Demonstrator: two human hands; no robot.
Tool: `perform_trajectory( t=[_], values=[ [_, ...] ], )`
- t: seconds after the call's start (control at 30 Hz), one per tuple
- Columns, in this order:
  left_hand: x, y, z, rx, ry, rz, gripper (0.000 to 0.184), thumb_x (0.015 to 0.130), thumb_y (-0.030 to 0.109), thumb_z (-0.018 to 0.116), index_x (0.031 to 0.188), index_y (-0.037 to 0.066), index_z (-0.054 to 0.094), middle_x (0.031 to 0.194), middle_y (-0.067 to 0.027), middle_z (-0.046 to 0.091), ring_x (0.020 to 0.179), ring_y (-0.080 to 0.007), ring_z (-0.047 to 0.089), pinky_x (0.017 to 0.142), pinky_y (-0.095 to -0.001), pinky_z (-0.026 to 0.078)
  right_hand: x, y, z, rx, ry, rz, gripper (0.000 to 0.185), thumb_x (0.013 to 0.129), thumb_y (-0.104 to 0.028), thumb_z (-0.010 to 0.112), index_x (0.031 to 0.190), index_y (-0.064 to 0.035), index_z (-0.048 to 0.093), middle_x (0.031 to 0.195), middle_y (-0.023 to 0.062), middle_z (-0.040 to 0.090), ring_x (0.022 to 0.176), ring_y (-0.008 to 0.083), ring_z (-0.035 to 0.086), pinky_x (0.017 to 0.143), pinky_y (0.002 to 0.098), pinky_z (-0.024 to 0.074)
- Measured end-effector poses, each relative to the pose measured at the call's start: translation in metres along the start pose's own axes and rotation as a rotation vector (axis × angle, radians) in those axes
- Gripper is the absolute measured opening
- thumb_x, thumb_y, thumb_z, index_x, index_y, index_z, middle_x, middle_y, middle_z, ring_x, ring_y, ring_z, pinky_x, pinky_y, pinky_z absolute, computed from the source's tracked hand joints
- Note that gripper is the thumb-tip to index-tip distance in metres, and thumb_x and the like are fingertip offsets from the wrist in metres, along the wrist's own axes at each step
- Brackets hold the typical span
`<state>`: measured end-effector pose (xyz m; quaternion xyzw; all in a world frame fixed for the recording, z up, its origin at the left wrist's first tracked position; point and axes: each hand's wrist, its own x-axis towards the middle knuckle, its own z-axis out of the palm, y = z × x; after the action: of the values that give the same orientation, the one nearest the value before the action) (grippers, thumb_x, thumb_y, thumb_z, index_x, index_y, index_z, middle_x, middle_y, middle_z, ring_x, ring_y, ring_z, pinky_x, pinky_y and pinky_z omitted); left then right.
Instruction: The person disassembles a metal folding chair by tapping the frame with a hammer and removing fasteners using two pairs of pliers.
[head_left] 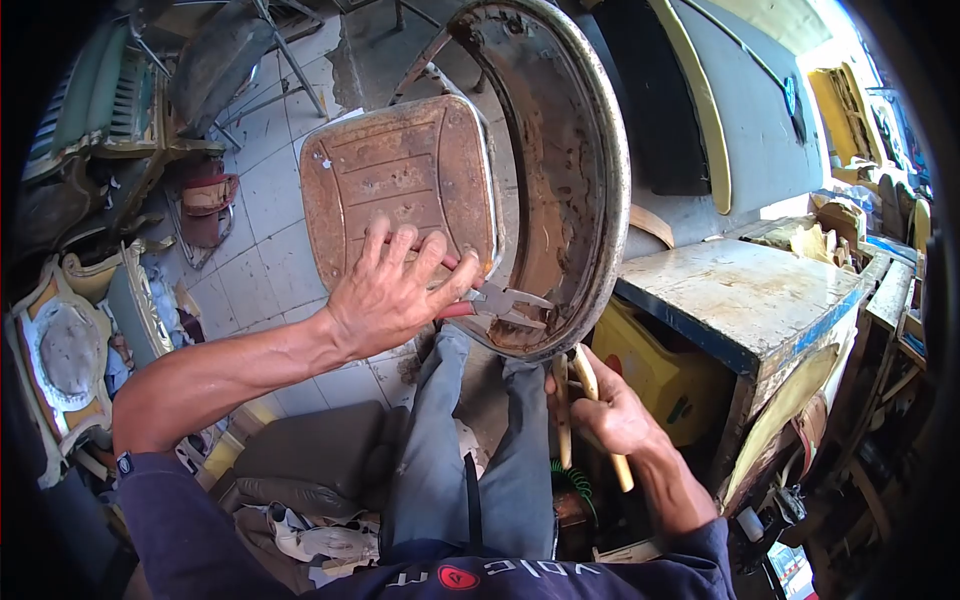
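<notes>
A rusty metal chair stands before me, its flat brown seat (390,175) beside its curved back frame (617,190). The inside of that frame is scraped and rust-coloured. My left hand (390,285) is closed around red-handled pliers (510,302), whose jaws point right, at the inner lower end of the frame. Below the rim, my right hand (615,410) grips a tool with two pale yellow handles (588,375), which looks like pincers. Its head is hidden at the frame's edge. I cannot tell whether either tool is clamped on anything.
A worn worktable (745,290) stands close on the right, with a yellow crate (650,375) under it. Carved chair frames (70,350) line the left. A dark cushion (310,450) lies near my legs, and a red-and-brown cap-like item (208,200) lies on the tiles.
</notes>
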<state>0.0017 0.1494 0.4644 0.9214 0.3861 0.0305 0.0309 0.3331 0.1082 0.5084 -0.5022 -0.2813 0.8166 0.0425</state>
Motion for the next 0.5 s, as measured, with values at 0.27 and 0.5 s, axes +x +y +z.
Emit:
perform_trajectory(
  t=[0.27,0.5],
  values=[
    [0.003,0.0,-0.006,-0.081,-0.026,0.0,0.061,0.095,0.045,0.069,0.146,0.014,0.052,0.121,-0.0216,0.055,0.107,-0.0393,0.056,0.094,-0.0633,0.043,0.033,0.074,0.036,-0.043,0.241,-0.345,0.078,0.081,0.007,0.047,0.156,-0.0071,0.037,0.111,0.0078,0.058,0.097,0.0185,0.059,0.091,0.0314,0.0514],
    [0.002,0.001,-0.002,-0.084,-0.061,-0.003,0.059,0.095,0.043,0.07,0.143,0.012,0.054,0.118,-0.0168,0.057,0.103,-0.0356,0.055,0.093,-0.0594,0.043,0.141,0.144,0.052,-0.276,0.656,-0.964,0.05,0.087,0.011,0.052,0.136,0.0046,0.053,0.122,0.0128,0.065,0.112,0.0253,0.063,0.102,0.0345,0.0469]
  ],
)
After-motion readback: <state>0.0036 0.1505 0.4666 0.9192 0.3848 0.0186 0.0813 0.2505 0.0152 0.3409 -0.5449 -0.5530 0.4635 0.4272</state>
